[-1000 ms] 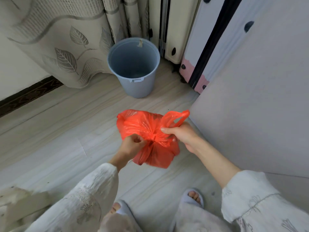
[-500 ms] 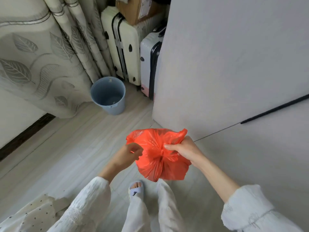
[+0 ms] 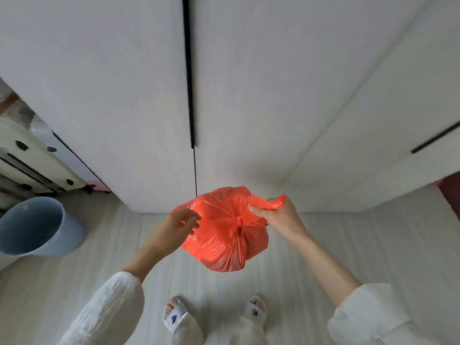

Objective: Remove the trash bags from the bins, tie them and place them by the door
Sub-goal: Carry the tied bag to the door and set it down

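Trash bag (image 3: 224, 235), red and now knotted, hung from my right hand (image 3: 276, 215) pinching its handle; my left hand (image 3: 180, 224) had let go, fingers spread. Blue bin (image 3: 37, 227) sat far left; door next.

Loose white textured sleeves (image 3: 109, 310), white trousers (image 3: 219, 329), pale open-toed slippers (image 3: 174, 312).

Open floor (image 3: 348, 257) lies below, hemmed by the cupboard doors (image 3: 249, 95) ahead and the bin (image 3: 34, 225) at left.
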